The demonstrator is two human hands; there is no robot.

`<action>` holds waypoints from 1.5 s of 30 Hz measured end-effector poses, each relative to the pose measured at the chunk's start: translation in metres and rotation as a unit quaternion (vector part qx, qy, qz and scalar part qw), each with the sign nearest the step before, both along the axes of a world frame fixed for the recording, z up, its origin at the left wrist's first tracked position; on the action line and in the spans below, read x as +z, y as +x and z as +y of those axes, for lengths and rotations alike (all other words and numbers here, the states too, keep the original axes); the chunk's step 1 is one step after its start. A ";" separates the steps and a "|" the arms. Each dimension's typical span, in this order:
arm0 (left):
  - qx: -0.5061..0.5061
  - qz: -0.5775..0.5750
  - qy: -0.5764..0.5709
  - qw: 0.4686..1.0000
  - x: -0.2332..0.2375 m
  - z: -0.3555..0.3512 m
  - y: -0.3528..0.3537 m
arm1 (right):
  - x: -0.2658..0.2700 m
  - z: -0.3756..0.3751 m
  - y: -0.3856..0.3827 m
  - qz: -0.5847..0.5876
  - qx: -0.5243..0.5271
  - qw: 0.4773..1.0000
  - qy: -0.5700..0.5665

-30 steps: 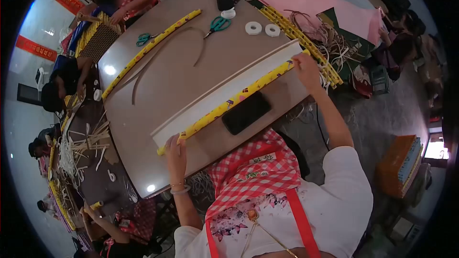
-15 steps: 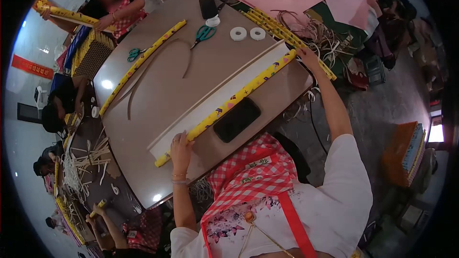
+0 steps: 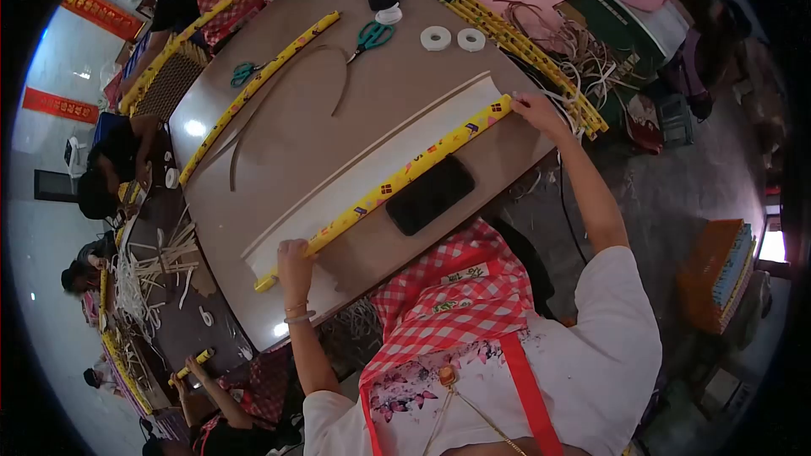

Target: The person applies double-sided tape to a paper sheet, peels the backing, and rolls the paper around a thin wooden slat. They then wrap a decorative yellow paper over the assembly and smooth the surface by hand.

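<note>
Yellow roll [image 3: 405,173]: along the far side of the phone [image 3: 431,194].
Left hand [image 3: 294,268]: left of the phone, bent over the roll; pinch, I can't tell.
Right hand [image 3: 538,114]: right of it, pinching the roll's end.
Handling: I'd press evenly, avoiding twist.

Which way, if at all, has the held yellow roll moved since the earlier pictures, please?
Yes: the held yellow roll has shifted leftward, judged against the black smartphone.

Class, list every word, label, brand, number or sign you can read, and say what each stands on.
No text is legible.
Upper red wall banner: yellow characters, too blurred to read.
Lower red wall banner: likewise.
White label on the checked apron: marks too small to read.
</note>
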State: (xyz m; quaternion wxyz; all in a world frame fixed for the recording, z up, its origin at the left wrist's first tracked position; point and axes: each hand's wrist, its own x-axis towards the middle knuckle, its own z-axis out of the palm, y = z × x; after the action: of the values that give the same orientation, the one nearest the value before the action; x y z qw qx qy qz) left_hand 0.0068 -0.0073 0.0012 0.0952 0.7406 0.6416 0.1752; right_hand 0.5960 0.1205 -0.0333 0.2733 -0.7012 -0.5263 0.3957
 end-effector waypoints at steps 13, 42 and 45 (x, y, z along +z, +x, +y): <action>0.012 -0.017 -0.090 0.996 0.004 -0.005 -0.018 | 0.019 0.020 0.009 0.255 0.056 0.945 -0.197; 0.181 0.075 0.057 0.979 0.008 -0.026 0.029 | 0.065 -0.022 -0.034 0.245 0.006 0.969 0.013; 0.272 -0.309 -0.006 0.912 0.033 -0.041 0.128 | 0.071 -0.034 -0.034 0.227 -0.006 0.974 0.026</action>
State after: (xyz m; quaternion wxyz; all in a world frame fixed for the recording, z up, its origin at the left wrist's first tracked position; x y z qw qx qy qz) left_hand 0.1344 -0.0484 0.0337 0.2416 0.4462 0.7576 0.4105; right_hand 0.5625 0.0868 0.0374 0.4060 -0.5889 -0.4565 0.5291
